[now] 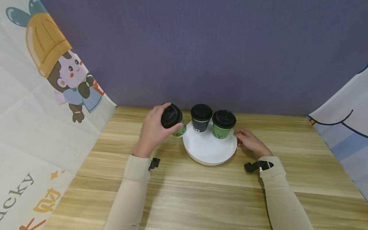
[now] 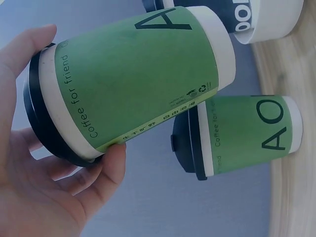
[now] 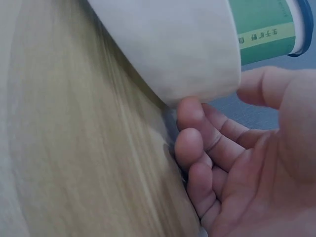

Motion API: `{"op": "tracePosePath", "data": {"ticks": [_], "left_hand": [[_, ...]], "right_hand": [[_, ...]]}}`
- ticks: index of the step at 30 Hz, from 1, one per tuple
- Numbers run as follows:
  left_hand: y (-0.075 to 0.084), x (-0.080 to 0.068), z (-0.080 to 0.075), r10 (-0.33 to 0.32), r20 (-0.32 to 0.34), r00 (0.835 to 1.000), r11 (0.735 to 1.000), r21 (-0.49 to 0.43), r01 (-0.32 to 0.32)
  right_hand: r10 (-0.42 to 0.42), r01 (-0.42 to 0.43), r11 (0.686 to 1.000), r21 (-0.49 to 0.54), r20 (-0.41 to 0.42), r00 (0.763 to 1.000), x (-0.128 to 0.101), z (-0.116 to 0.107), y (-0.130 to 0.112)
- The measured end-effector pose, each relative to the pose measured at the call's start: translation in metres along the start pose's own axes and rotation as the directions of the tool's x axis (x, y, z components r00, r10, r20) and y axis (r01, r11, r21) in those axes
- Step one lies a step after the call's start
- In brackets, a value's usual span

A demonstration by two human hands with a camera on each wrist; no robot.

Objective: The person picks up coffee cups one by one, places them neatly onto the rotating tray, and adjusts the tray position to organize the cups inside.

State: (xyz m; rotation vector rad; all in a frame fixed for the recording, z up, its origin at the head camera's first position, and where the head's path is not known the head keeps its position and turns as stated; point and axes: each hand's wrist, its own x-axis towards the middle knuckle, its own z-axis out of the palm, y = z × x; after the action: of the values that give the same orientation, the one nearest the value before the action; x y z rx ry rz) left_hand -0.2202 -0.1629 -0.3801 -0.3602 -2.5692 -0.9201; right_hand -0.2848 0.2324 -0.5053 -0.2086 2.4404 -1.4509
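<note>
A person's left hand (image 1: 153, 129) wraps its fingers and thumb around a green paper cup (image 1: 174, 120) with a black lid, holding it tilted at the left edge of a white plate (image 1: 208, 150) on a wooden table (image 1: 184, 191) — whether the cup's base touches the rim or hangs just off it cannot be told from the head view. The left wrist camera shows the fingertips pressed along the cup's sleeve near the lid. Two more lidded cups stand upright on the far part of the plate: a dark cup (image 1: 201, 118) in the middle and a second green cup (image 1: 222, 124) to its right, the two just beside each other. The right hand (image 1: 249, 141) rests on the table at the plate's right rim, fingers loosely curled against the edge and gripping nothing. Judging by the layout, two cups are placed on the plate and the third — the one in hand — is not settled either on or off it.
</note>
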Motion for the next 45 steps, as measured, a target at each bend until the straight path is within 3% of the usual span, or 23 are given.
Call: {"op": "tracePosePath", "data": {"ticks": [18,27,45], "left_hand": [[0.012,-0.001,0.019,0.025,0.057,0.998,1.0,0.004,-0.025],[0.014,-0.002,0.026,0.039,0.064,0.997,0.999,0.015,-0.04],[0.017,-0.004,0.043,0.027,0.138,0.99,0.999,0.016,-0.03]], "right_hand": [[-0.01,0.01,1.0,-0.027,0.001,1.0,0.0,-0.001,0.001],[-0.022,0.022,1.0,-0.004,0.017,1.0,-0.002,-0.002,-0.002],[-0.04,0.039,0.998,0.043,0.024,0.999,0.0,-0.004,0.002]]}}
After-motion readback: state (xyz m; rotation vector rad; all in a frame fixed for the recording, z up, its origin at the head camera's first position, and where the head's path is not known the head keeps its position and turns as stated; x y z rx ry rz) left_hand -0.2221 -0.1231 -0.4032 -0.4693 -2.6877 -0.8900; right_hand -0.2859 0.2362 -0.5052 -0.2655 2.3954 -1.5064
